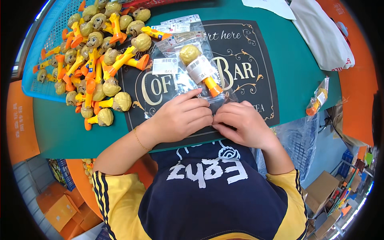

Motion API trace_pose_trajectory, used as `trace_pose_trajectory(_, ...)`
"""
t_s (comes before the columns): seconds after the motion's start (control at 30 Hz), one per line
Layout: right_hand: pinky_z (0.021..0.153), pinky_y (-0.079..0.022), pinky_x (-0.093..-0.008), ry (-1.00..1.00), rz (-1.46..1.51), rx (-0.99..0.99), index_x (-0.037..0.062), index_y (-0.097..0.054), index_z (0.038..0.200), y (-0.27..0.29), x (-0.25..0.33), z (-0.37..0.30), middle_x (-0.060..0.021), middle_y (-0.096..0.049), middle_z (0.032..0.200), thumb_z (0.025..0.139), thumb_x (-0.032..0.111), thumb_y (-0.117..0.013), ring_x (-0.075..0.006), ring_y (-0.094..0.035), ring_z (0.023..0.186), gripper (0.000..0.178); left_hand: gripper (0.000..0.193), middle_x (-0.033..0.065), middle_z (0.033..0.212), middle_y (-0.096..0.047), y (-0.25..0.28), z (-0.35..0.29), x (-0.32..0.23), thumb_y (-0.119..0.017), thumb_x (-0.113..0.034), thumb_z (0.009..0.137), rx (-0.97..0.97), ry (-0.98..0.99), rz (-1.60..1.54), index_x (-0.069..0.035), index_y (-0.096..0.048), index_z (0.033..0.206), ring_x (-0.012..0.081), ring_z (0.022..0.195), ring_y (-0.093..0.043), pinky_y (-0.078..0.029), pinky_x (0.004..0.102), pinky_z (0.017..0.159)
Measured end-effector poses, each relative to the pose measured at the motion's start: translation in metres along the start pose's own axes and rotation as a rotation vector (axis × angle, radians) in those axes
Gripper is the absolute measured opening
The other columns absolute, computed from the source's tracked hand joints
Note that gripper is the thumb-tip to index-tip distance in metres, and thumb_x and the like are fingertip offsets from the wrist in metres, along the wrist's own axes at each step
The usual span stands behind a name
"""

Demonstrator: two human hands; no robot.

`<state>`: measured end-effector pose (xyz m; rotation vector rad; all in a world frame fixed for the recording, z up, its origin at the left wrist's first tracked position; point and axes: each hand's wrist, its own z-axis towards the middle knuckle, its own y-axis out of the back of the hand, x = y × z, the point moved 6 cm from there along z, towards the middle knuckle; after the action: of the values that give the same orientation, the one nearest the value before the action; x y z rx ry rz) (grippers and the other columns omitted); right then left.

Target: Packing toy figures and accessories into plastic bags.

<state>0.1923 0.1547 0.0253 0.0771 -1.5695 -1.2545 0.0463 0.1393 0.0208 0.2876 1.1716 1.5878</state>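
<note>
A clear plastic bag (182,80) lies in front of me on a black printed mat (260,88). Inside it is a toy figure (212,87) with a round blond head and a yellow-orange stem; a white label (201,69) covers its middle. The bag's near end is between my hands. My left hand (180,118) has its fingers curled together on that edge, index finger lying on the plastic by the orange foot. My right hand (243,122) pinches the same edge beside it, its fingertips partly hidden. Both hands nearly touch.
Many loose toy figures (94,60) are heaped at the left, spilling from a blue basket (44,24). More clear bags (186,26) lie beyond my hands. One bagged figure (319,98) rests at the right edge of the green table (296,52), below a white cloth bag (322,36).
</note>
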Motion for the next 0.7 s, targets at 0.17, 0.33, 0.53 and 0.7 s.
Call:
trace_pose_trajectory(0.17,0.065,-0.038,-0.0305,-0.051,0.064,0.017,0.0105,-0.060,0.085,-0.008,0.000,0.001,0.0002,-0.061,0.084,0.075,0.007,-0.071,-0.0187,-0.061,0.076,0.015,0.015,0.0066,0.096,-0.065,0.004,-0.004,0.003,-0.066,-0.013,0.079,0.002,0.022,-0.002,-0.007,-0.066,0.093,0.0214,0.100,-0.064,-0.047,0.0457,0.103)
trace_pose_trajectory(0.33,0.056,-0.045,-0.0296,-0.107,0.165,-0.069,0.0039,-0.058,0.083,0.019,-0.015,-0.022,-0.0070,-0.057,0.082,0.074,0.000,-0.067,-0.0196,-0.057,0.066,0.013,0.015,0.0056,0.098,-0.066,0.012,-0.008,0.008,-0.070,-0.012,0.079,0.051,0.029,0.024,-0.008,-0.067,0.093,0.0223,0.102,-0.064,-0.049,0.0461,0.101)
trace_pose_trajectory(0.53,0.061,-0.046,-0.0339,-0.736,0.130,0.308,0.0028,-0.062,0.076,0.071,-0.072,-0.170,-0.0072,-0.061,0.074,0.070,0.005,-0.065,-0.0222,-0.059,0.069,0.007,0.013,0.0050,0.102,-0.063,-0.006,0.005,0.004,-0.062,-0.013,0.080,0.049,0.017,-0.017,-0.009,-0.063,0.093,0.0213,0.109,-0.060,-0.045,0.0421,0.105)
trace_pose_trajectory(0.7,0.062,-0.048,-0.0396,-0.894,-0.328,0.452,0.0037,-0.068,0.077,0.033,-0.118,-0.291,-0.0140,-0.068,0.080,0.072,0.011,-0.070,-0.0315,-0.064,0.072,0.009,0.014,0.0051,0.101,-0.063,-0.009,0.018,-0.002,-0.062,-0.012,0.081,0.121,0.003,-0.013,-0.009,-0.064,0.094,0.0222,0.110,-0.060,-0.044,0.0423,0.106)
